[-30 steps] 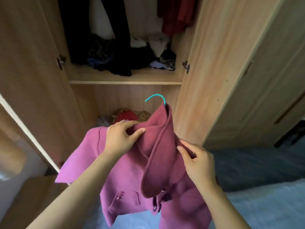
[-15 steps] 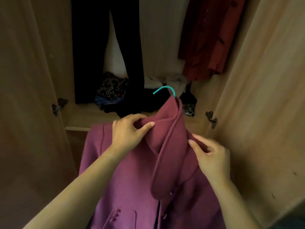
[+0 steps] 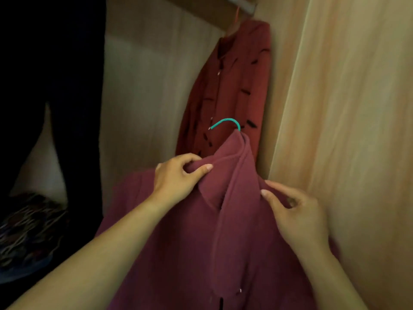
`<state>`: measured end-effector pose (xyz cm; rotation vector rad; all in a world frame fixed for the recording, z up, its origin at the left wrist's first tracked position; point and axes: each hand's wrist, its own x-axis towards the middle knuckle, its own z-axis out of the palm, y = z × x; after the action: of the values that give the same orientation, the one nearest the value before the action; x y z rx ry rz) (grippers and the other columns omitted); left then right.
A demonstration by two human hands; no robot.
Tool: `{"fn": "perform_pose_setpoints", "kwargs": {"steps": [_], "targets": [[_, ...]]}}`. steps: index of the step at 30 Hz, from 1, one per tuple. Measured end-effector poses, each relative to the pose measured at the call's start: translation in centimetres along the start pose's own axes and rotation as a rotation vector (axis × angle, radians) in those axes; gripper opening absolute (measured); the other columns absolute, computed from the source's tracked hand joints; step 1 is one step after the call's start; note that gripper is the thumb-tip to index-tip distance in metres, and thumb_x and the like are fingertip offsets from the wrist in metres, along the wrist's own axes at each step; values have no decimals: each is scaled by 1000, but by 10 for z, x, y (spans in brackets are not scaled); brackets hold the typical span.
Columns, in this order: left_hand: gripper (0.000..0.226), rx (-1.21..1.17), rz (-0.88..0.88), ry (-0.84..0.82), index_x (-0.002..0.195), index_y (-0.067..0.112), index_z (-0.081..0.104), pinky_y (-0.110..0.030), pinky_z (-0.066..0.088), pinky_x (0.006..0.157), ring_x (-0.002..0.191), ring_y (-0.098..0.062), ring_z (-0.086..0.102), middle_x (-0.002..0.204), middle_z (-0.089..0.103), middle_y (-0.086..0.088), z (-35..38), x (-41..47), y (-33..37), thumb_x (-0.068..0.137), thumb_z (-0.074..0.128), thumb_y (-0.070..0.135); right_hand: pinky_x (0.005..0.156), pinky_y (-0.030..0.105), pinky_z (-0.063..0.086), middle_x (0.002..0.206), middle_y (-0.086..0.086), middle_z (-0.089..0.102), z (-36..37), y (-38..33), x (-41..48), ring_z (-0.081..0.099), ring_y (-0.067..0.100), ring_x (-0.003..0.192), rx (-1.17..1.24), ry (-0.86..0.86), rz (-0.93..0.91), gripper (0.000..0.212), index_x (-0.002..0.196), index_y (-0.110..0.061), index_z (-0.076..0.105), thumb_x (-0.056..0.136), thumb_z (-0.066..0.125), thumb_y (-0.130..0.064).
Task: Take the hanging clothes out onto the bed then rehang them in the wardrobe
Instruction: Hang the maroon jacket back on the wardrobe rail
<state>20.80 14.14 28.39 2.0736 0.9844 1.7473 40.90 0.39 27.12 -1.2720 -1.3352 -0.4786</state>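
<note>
Near: left hand (image 3: 176, 177) pinches the collar of the coat (image 3: 178, 253), right hand (image 3: 297, 211) grips its other shoulder. The coat is held up inside the wardrobe (image 3: 346, 108), teal hook (image 3: 226, 123) free, well below the rail (image 3: 241, 4). Behind: red coat (image 3: 232, 86) hangs at the right end, dark garment (image 3: 51, 86) left; half a second on, coat is higher, shelf gone from view, rail now seen.

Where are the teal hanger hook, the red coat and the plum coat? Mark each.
teal hanger hook (image 3: 226, 119), head view, top of its curve.
red coat (image 3: 237, 81), head view, its front panel.
plum coat (image 3: 237, 171), head view, its collar.
</note>
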Motion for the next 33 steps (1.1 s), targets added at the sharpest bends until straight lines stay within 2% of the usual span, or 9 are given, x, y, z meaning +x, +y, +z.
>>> {"fn": "perform_pose_setpoints", "kwargs": {"steps": [5, 7, 11, 15, 18, 21, 25, 30, 33], "targets": [[34, -104, 28, 18, 72, 40, 64, -42, 43, 95, 77, -6, 63, 72, 67, 16, 18, 104, -18, 63, 54, 71, 71, -2, 35, 86, -38, 51, 8, -2, 84, 51, -23, 82, -272, -201, -124, 37, 111, -48, 59, 80, 70, -31], [40, -131, 51, 7, 77, 36, 67, -42, 42, 97, 79, -9, 63, 74, 68, 15, 26, 134, -28, 63, 54, 71, 67, -2, 34, 76, -35, 50, 22, -1, 107, 50, -20, 75, -350, -144, -171, 37, 110, -41, 64, 78, 74, -26], [41, -178, 142, 21, 76, 36, 66, -42, 46, 91, 83, -14, 65, 76, 68, 17, 38, 192, -45, 64, 53, 73, 62, -2, 34, 83, -20, 64, 58, -4, 149, 52, -19, 69, -319, 33, -260, 31, 100, -26, 74, 72, 79, -13], [48, -268, 251, 7, 77, 33, 67, -36, 50, 79, 79, -9, 64, 77, 68, 15, 42, 253, -52, 62, 52, 76, 60, -2, 34, 84, -12, 72, 75, -19, 197, 51, -22, 64, -400, 144, -271, 26, 94, -33, 75, 73, 79, -19], [27, -325, 306, 83, 84, 32, 69, -27, 47, 71, 81, -12, 61, 85, 64, 7, 34, 293, -48, 74, 69, 56, 59, -3, 33, 84, -10, 74, 81, -43, 236, 48, -23, 61, -460, 203, -285, 23, 93, -34, 75, 74, 76, -22], [44, -274, 373, 178, 106, 35, 67, -27, 43, 85, 97, -12, 56, 101, 57, 6, 28, 319, -54, 75, 59, 64, 60, -6, 31, 88, -5, 74, 85, -64, 270, 46, -17, 69, -524, 218, -299, 20, 95, -29, 75, 77, 75, -20], [61, -301, 365, 159, 128, 35, 55, -23, 31, 100, 121, -12, 46, 130, 50, 5, 34, 343, -77, 79, 50, 70, 55, -3, 34, 70, -15, 66, 97, -75, 314, 45, -7, 51, -511, 243, -260, 18, 95, -28, 75, 77, 74, -23], [62, -496, 371, 98, 136, 40, 43, -17, 19, 103, 126, 3, 30, 145, 37, 9, 41, 370, -60, 81, 37, 66, 51, -4, 33, 84, -5, 65, 92, -90, 377, 48, -1, 67, -433, 300, -238, 17, 97, -21, 74, 81, 71, -15], [67, -573, 426, 96, 137, 46, 37, -15, 19, 104, 127, 9, 27, 145, 35, 16, 46, 388, -42, 77, 34, 76, 67, 18, 49, 87, -7, 70, 95, -83, 422, 64, 9, 79, -417, 334, -169, 12, 84, -33, 72, 79, 72, -22]]}}
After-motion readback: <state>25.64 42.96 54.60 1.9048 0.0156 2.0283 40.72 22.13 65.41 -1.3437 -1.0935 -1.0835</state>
